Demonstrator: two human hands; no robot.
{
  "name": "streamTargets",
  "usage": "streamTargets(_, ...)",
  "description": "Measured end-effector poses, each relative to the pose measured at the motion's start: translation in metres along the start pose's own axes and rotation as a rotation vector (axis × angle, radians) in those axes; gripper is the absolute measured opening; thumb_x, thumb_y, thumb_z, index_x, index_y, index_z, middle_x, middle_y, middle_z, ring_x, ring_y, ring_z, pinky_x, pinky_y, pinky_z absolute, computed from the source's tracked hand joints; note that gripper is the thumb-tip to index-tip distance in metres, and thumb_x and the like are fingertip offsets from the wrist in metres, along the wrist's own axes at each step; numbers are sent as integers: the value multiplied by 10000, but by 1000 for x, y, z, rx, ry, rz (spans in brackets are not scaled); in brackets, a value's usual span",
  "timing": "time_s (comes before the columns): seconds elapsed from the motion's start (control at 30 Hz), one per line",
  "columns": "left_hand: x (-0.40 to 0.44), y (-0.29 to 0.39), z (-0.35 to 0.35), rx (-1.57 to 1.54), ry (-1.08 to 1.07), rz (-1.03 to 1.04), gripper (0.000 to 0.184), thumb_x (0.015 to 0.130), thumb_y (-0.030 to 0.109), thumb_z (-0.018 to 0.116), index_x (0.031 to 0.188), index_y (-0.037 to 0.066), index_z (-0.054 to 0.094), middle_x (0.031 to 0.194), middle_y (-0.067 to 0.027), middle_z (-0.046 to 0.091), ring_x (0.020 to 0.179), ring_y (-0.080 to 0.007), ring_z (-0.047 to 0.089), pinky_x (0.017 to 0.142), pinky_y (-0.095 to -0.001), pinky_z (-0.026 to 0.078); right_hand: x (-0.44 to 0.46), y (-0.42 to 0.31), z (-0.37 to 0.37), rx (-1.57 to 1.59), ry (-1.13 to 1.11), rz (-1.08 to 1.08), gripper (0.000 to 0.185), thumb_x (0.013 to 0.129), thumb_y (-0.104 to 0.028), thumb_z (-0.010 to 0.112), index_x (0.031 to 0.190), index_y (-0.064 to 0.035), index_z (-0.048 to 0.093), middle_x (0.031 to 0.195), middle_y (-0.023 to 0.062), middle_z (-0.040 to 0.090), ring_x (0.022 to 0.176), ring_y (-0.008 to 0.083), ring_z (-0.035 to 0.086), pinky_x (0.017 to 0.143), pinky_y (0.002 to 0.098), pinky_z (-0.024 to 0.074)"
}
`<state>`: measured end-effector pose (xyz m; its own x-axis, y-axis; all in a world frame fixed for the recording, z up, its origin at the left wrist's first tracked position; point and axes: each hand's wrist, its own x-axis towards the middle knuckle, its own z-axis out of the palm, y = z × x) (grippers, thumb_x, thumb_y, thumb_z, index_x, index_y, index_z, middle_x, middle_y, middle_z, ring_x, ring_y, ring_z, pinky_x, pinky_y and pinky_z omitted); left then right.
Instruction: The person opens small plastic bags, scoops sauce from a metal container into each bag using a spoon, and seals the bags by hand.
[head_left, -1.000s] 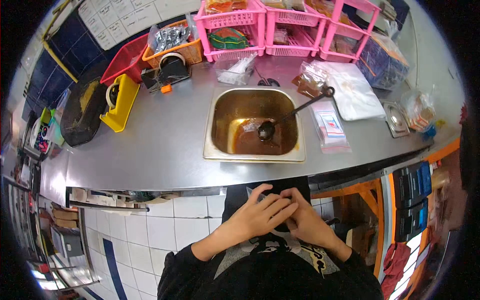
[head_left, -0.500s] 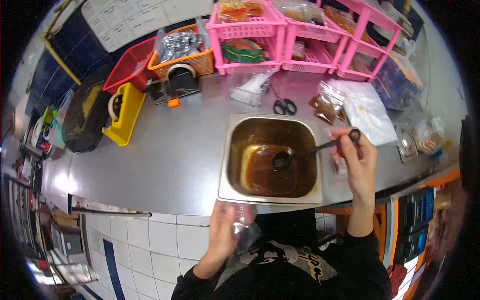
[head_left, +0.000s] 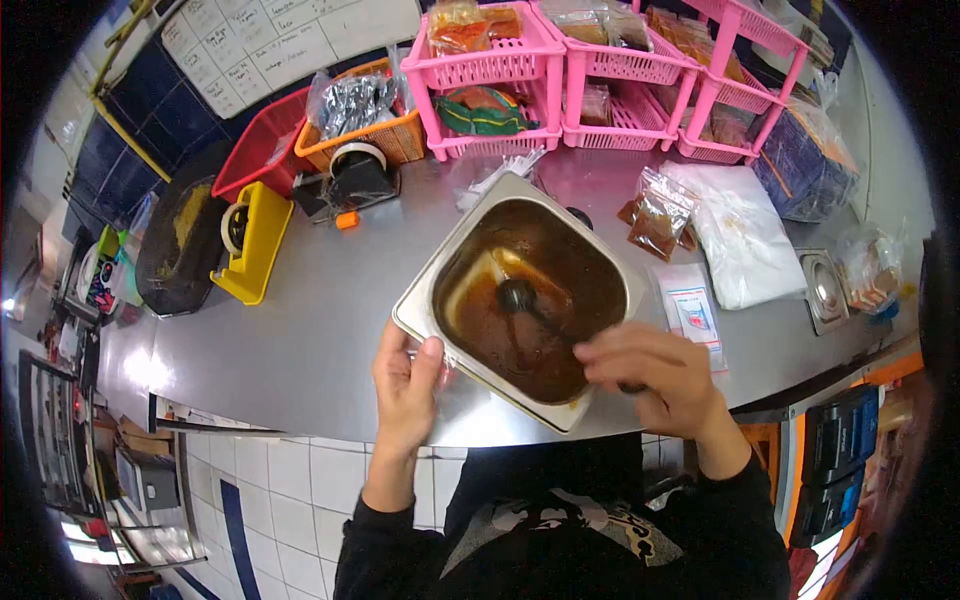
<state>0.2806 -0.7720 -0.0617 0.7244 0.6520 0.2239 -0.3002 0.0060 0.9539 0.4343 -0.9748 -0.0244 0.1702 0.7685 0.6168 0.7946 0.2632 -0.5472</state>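
The steel food pan point(head_left: 420, 290) holds brown sauce point(head_left: 480, 335) and sits turned at an angle, one corner toward me. My left hand point(head_left: 405, 390) grips its left corner, thumb over the rim; a bit of clear plastic point(head_left: 445, 370) shows beside that thumb. In the sauce rests the bowl of a black ladle point(head_left: 516, 295), its handle slanting toward the near right rim. My right hand point(head_left: 665, 375) is over the handle's end, fingers stretched out but smeared by motion, so its grip on the ladle is unclear.
Right of the pan lie a printed plastic packet point(head_left: 690, 310), small bags of brown sauce point(head_left: 660, 215) and white plastic bags point(head_left: 740, 230). Behind stand pink racks point(head_left: 490, 65) and an orange basket point(head_left: 400, 135). A yellow tape dispenser point(head_left: 260, 245) is at left.
The pan has been turned and shifted slightly left. My left hand has come up from below the counter edge onto its rim. My right hand has moved down and left over the ladle's handle.
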Motion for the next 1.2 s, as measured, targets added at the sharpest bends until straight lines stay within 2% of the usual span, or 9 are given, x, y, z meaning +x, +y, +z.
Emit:
streamTargets(0.07, 16, 3, -7, 20, -92, 18, 407, 911, 184, 530, 1261, 6, 424, 967, -23, 546, 716, -41, 491, 603, -180, 400, -6, -5, -10, 48, -30, 9, 258, 676, 132, 523, 877, 4, 620, 1008, 144, 633, 860, 273, 628, 738, 333, 519)
streamTargets(0.37, 56, 4, -8, 75, -260, 75, 416, 902, 236, 546, 1243, 22, 439, 953, 3, 550, 712, -24, 464, 578, -162, 382, -7, 10, -1, 68, 21, 31, 375, 651, 142, 498, 977, -5, 609, 1091, 137, 605, 896, 284, 614, 774, 337, 511)
streamTargets(0.47, 40, 5, -28, -38, -74, -33, 456, 873, 234, 564, 1253, 23, 425, 1002, -6, 558, 708, -13, 476, 541, -128, 367, -3, -7, -13, 109, -106, 12, 411, 682, 128, 479, 1047, -12, 605, 1096, 141, 602, 942, 290, 600, 811, 342, 500)
streamTargets(0.57, 26, 21, -42, -28, 100, -8, 493, 852, 276, 598, 1233, 10, 433, 1020, -22, 568, 730, -8, 518, 558, -128, 412, 18, 4, -28, -167, 99, -39, 385, 754, 73, 479, 1113, -20, 582, 1071, 152, 600, 965, 236, 593, 822, 344, 481)
streamTargets(0.63, 19, 32, -63, -31, 109, 73, 487, 853, 265, 599, 1232, 9, 430, 1015, -18, 575, 667, 17, 515, 475, -91, 383, 48, 26, -38, 25, 191, 265, 355, 777, 47, 494, 1123, 2, 564, 1039, 164, 600, 967, 272, 592, 831, 371, 470)
streamTargets(0.83, -5, 73, -81, 30, 269, 201, 464, 862, 227, 580, 1234, 0, 420, 951, 3, 565, 568, 43, 450, 443, -72, 358, 125, 219, 26, -456, 316, 333, 281, 843, -189, 541, 1051, -5, 587, 858, 207, 624, 767, 218, 636, 669, 315, 510)
streamTargets(0.87, -8, 77, -84, 43, 269, 220, 476, 858, 232, 584, 1237, -4, 417, 953, 2, 564, 571, 43, 451, 446, -71, 359, 130, 214, 27, -449, 316, 321, 281, 843, -189, 541, 1051, -5, 587, 858, 207, 624, 767, 218, 636, 669, 315, 510)
streamTargets(0.93, -10, 82, -77, 45, 367, 250, 496, 850, 240, 590, 1239, -12, 415, 953, -4, 560, 569, 42, 448, 455, -72, 365, 140, 200, 27, 139, 38, 843, 265, 847, -179, 517, 1023, -1, 604, 738, 155, 650, 610, 175, 641, 531, 301, 509)
streamTargets(1.2, 6, 57, -71, 50, 47, 86, 583, 836, 331, 589, 1266, -10, 392, 999, -23, 571, 585, 26, 447, 442, -100, 336, 91, 134, 57, 92, 91, 660, 258, 841, -143, 539, 1035, 18, 593, 738, 131, 670, 538, 158, 635, 551, 294, 521)
